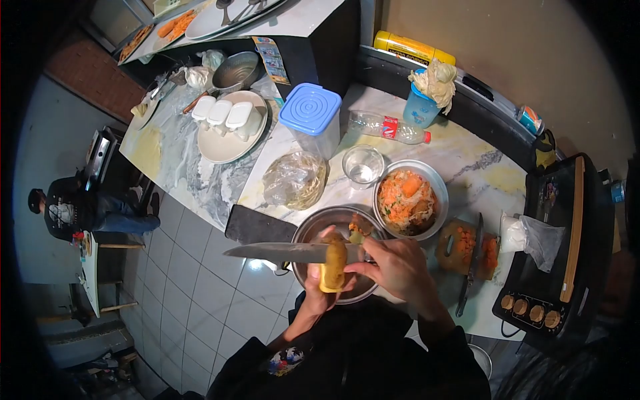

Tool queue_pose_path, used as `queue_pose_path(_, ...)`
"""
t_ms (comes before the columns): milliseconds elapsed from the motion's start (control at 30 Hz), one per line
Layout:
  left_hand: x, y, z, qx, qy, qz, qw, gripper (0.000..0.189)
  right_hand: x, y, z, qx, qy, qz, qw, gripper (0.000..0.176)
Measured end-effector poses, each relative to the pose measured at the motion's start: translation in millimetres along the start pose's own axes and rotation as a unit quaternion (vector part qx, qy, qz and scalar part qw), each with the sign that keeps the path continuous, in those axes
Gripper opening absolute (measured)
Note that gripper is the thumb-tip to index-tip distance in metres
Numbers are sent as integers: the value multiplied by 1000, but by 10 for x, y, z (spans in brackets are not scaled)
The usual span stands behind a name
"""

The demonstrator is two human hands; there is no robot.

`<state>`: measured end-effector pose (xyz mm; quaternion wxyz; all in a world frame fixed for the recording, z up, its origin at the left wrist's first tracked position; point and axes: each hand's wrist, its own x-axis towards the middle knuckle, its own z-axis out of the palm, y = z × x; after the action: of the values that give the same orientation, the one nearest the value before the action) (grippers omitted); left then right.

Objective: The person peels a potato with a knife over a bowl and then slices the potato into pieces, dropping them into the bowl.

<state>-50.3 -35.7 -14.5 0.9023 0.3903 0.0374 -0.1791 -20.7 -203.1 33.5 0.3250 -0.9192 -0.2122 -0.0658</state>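
My left hand is closed around a potato, whose lower end is peeled to yellow flesh while the rest keeps its brown skin. My right hand grips a large knife; its wide blade points left and lies against the potato. A bit of peel shows by the right hand's fingers. Both hands are over a metal bowl, whose inside is mostly hidden. Just beyond the right hand stands a bowl of shredded orange and white vegetables.
Right of the bowls, a cutting board carries chopped orange pieces and a second knife, near a toaster oven. Behind are a glass, a plastic bottle, a bag and a blue-lidded container. Another person stands far left.
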Motion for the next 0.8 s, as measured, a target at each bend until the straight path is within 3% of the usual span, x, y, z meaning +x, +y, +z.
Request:
queue_pose_path(133, 5, -55, -29, 12, -52, 51, 997, 99, 62, -47, -104, -5, -34, -2, 999, 39)
queue_pose_path(233, -35, 34, -76, 11, 2, -4, 1000, 97, 25, 67, -85, 21, -21, 32, 999, 38)
queue_pose_path(267, -56, -4, -109, 72, -13, -12, 997, 97, -4, 85, -70, 49, 2, 73, 996, 39)
queue_pose_path(333, -99, -141, -141, 143, -22, -14, 989, 95, 4, 40, -78, 55, -14, 66, 996, 38)
queue_pose_path(433, -34, -66, -11, 91, 30, 10, 995, 93, 34, 2, -128, 50, -20, 47, 997, 35)
queue_pose_path(633, 9, -67, -306, 107, -9, 10, 994, 77, -50, 103, -60, 108, 32, 100, 989, 30)
queue_pose_path(700, 111, -44, -382, 232, 25, 66, 970, 76, -98, 136, -28, 129, 30, 147, 980, 29)
queue_pose_path(800, 137, 72, -327, 268, 25, 89, 959, 72, -171, 174, 49, 94, 27, 173, 980, 28)
